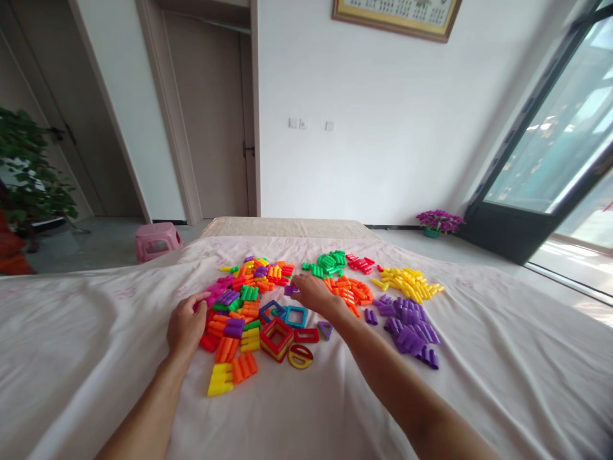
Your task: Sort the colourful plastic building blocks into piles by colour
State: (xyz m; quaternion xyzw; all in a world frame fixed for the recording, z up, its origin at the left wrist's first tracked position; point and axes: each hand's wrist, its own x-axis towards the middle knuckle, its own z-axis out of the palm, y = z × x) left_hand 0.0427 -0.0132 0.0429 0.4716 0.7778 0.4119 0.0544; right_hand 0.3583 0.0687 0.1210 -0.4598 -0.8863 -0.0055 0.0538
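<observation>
My right hand (309, 292) reaches over the middle of the bed-like surface, its fingers closed on a small purple plastic block (290, 290). At the left edge of a mixed heap of coloured blocks (249, 292), my left hand (186, 324) has curled fingers by the magenta blocks (214, 292); what lies between them is hard to see. Orange blocks (227, 349) and yellow blocks (220, 380) lie near that wrist. Between my hands are flat magnetic frames: a red square (276, 324), a light-blue square (295, 307) and a yellow-and-red half-round piece (300, 367).
Single-colour piles lie beyond and right of my right arm: green (332, 262), red (360, 264), orange (352, 291), yellow (409, 283) and purple (412, 332). A pale, wrinkled cloth (287, 421) lies beneath everything. A pink stool (158, 241) stands on the floor at left.
</observation>
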